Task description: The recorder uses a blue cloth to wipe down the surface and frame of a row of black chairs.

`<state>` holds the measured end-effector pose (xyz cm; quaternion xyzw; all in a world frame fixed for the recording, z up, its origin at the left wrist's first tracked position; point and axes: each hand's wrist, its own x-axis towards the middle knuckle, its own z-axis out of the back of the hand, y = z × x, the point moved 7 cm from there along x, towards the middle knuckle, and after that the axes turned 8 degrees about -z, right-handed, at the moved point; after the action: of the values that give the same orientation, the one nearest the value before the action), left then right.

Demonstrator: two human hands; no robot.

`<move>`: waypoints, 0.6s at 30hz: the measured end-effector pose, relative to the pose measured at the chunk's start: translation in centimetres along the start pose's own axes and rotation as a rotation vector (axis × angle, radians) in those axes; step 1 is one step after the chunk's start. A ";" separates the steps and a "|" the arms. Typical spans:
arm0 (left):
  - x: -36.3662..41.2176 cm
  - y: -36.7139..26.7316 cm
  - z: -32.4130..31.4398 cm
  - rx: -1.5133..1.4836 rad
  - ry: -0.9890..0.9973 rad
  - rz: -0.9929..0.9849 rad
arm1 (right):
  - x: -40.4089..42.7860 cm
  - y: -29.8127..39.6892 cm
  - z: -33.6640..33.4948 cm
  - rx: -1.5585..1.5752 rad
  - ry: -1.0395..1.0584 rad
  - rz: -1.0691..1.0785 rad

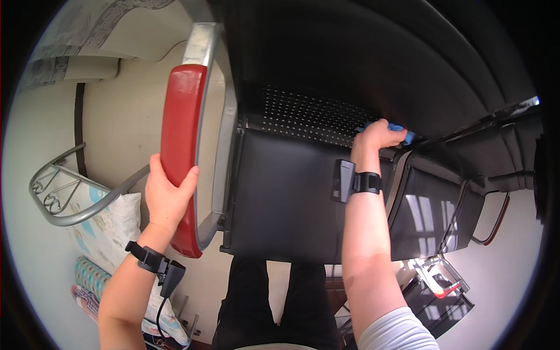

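Observation:
My left hand [170,192] grips the red armrest pad [183,122], thumb on one side and fingers on the other. The pad sits on a silver metal arm frame at the left end of a row of black seats. My right hand [378,135] holds a blue cloth [396,127] down at the rear of the nearest seat, by the perforated black metal panel [310,111]. Part of the cloth is hidden under the fingers. Below that arm lies the black padded seat cushion [284,197], and the black backrest [350,52] rises behind it.
More black seats [424,205] continue to the right, with a metal divider between cushions. A bed with a grey metal frame [100,212] and a white pillow [127,214] stands at left. Another black chair [442,310] is at lower right. A curtain [100,26] hangs at upper left.

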<state>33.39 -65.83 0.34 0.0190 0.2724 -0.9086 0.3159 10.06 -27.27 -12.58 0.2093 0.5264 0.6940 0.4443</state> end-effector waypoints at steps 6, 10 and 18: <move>0.1 0.1 -0.6 -0.043 0.044 0.032 | -14.4 -1.1 -5.8 0.074 0.143 -0.062; 0.2 -0.1 -0.4 -0.040 0.052 0.039 | -25.0 -2.1 -9.7 0.167 0.379 -0.289; 0.1 0.2 0.1 -0.020 0.048 0.037 | -29.3 -0.2 -12.1 0.683 0.898 -1.447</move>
<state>33.46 -66.08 0.30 0.0425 0.2888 -0.8991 0.3263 16.14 -58.42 -11.95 -0.3409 0.8289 0.0694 0.4381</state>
